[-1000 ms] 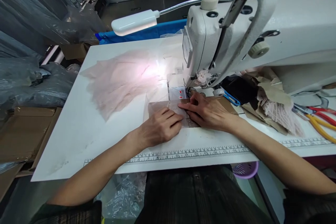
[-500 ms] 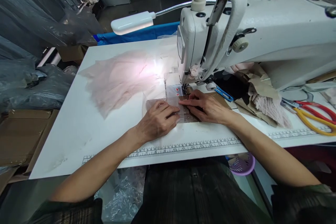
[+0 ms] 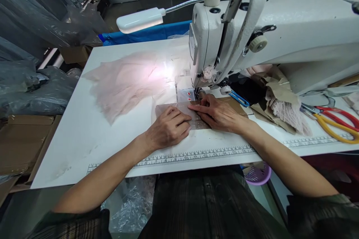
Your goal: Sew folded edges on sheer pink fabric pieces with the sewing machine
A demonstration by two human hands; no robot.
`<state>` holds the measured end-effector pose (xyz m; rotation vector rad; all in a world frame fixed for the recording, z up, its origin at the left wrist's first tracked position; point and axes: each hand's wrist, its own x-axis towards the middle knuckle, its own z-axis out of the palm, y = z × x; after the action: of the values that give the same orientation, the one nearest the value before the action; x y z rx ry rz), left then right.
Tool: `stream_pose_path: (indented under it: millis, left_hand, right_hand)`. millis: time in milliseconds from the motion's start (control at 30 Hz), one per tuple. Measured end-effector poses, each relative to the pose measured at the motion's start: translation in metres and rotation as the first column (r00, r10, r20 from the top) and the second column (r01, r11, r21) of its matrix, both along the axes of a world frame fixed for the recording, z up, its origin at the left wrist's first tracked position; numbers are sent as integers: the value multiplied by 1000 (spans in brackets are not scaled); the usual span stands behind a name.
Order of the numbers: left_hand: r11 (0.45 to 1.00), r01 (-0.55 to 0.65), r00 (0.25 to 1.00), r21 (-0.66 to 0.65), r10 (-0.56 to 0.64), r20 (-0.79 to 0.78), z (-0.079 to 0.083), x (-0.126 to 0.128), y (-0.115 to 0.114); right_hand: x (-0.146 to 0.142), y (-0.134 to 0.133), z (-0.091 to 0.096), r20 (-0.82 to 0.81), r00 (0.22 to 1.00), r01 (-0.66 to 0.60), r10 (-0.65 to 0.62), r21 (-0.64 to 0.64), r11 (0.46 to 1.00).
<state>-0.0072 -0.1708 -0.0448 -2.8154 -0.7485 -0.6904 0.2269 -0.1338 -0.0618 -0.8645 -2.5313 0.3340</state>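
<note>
A strip of sheer pale fabric (image 3: 162,110) lies over a brown board-like piece (image 3: 202,124) in front of the sewing machine's presser foot (image 3: 198,93). My left hand (image 3: 171,127) rests on the fabric's left part, its fingers bent together and pressed onto it. Just right of it, close under the needle area, my right hand (image 3: 220,114) has its index finger stretched leftward across the fabric and its thumb tucked below, closed on the layers. The two hands' fingertips nearly meet. Exactly how the fabric edge sits under the fingers is hidden.
Pale pink tulle (image 3: 126,82) spreads over the table's left half under a lamp (image 3: 140,20). The white sewing machine (image 3: 294,26) fills the right. Blue thread snips (image 3: 239,99), fabric scraps (image 3: 288,114) and red-and-yellow-handled scissors (image 3: 333,123) lie on the right. A printed ruler (image 3: 179,157) runs along the front edge.
My right index fingertip has slid slightly left over the fabric toward my left hand. My left hand stays nearly in place; the view has shifted a little.
</note>
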Motion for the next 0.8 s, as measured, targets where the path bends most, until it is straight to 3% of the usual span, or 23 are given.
stream_pose_path:
  millis: [200,467,800]
  left_hand:
    - [1000,-8,1000,-1,8,23,1,1,0]
    - [1000,1,1000,-9,-1,-2,-2,0,-2]
    - [999,-7,1000,40,8,-26,2,4,-4]
  right_hand:
    - [6,1,6,-49,997,-63,58,-104,993]
    - [5,1,3,-36,999,-37,34,-89,995]
    - [5,-2,9,-90,996,-6,-11,-182,983]
